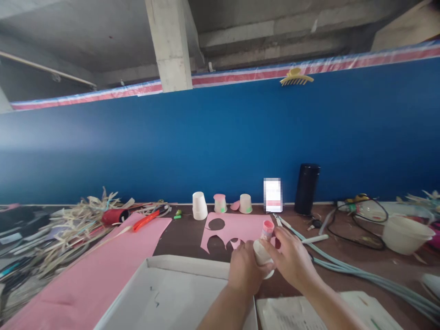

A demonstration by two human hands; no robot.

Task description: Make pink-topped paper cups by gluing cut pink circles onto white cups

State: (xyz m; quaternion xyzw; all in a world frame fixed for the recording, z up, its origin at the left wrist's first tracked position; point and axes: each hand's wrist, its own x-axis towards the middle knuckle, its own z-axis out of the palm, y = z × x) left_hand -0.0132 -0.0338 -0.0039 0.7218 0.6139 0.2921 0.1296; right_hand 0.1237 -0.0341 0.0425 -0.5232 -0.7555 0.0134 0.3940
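**Both hands on a little paper cup, low and centre on the table**

Head view looks down at a brown table (185, 236) backed by a blue wall (220, 146). The two hands meet just below centre, around 6 o'clock in the frame. The left hand (244, 270) wraps a small white paper cup (263, 259) from the left, fingers closed around its side. The right hand (292, 256) comes in from the right, closed on the same cup, and its fingertips pinch a small pink-capped glue stick (267, 228) that pokes up at the cup's 12 o'clock. Can't tell whether the stick touches the cup rim.

Right behind the hands lies a pink paper sheet (240, 227) with round holes cut out of it. At 12 o'clock from it, along the wall, stand three upturned cups: a plain white cup (200, 206), a pink-topped cup (220, 203) and a beige cup (245, 203). A black bottle (307, 189) stands at about 2 o'clock from the hands.

At 9 o'clock from the hands there's a white cardboard tray (165, 288), and further left a big pink sheet (96, 270) with orange scissors (146, 221) on its far end. A heap of dry straw strips (79, 220) sits at 10 o'clock. Pale blue hoses (360, 272) run off toward 4 o'clock, and a white bowl (405, 233) sits at 3 o'clock.
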